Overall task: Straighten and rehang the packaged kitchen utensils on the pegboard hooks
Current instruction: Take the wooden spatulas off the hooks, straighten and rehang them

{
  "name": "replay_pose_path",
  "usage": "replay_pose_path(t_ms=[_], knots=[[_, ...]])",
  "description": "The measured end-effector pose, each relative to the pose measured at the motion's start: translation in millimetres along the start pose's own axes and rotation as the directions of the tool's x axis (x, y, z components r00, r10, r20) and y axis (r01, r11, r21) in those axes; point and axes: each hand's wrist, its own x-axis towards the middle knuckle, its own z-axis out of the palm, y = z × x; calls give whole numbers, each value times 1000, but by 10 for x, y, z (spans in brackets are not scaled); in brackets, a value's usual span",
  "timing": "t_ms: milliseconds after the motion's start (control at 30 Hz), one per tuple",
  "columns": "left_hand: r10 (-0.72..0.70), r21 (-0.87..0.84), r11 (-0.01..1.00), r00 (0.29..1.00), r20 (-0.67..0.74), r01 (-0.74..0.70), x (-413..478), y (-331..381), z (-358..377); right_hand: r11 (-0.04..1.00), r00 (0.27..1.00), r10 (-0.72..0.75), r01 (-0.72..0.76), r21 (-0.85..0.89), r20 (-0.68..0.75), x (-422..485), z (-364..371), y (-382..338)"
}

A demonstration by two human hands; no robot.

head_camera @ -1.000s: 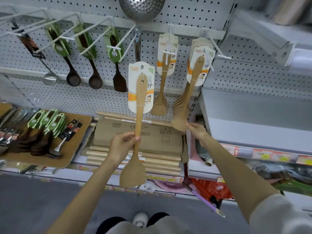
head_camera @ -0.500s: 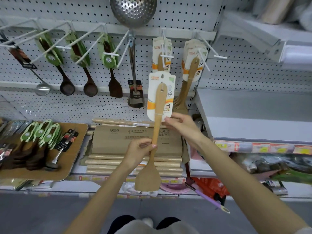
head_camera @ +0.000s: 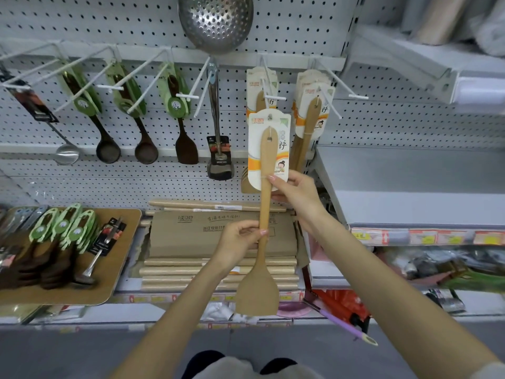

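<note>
Held utensil: pale wooden spatula, smooth, with a slim straight handle and a flat, flared blade; held upright, blade down, in front of the pegboard.
Packaging: glossy white backing card with an orange band, tied to the upper handle; its top lies just below the tip of a white wire hook, in front of a like pack hanging there.
Left hand: fingers curled, pinching the handle at about mid-length, above the blade.
Right hand: thumb and fingers gripping the card's lower edge and the handle behind it, higher up than the left.
Neighbouring stock: more carded wooden spatulas on the next hook to the right; dark wooden ladles in green sleeves to the left; a perforated steel skimmer above.
Below: a stack of wooden rolling pins under a brown cardboard sleeve, beside a wood-grain tray of packed utensils.
Setting: white perforated metal board, grey shop shelf at right.
</note>
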Motion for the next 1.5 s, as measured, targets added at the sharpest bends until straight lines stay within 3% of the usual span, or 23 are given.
replay_pose_path(t_ms=[500, 733, 933, 1367, 1500], knots=[[-27, 24, 999, 999, 26, 26, 125, 108, -35, 999, 1000, -1, 0, -44, -14, 84, 10, 9], [33, 54, 998, 999, 10, -33, 390, 380, -81, 978, 979, 182, -171, -120, 86, -103, -181, 503], [13, 104, 994, 1000, 10, -13, 679, 548, -136, 913, 896, 398, -363, -188, 199, -323, -186, 885], [-64, 130, 989, 998, -7, 64, 1038, 660, -107, 882, 890, 454, -454, -127, -32, -179, -44, 1098], [-101, 185, 979, 993, 56, 89, 995, 582, -133, 877, 883, 464, -469, -105, -70, -129, 8, 1148]])
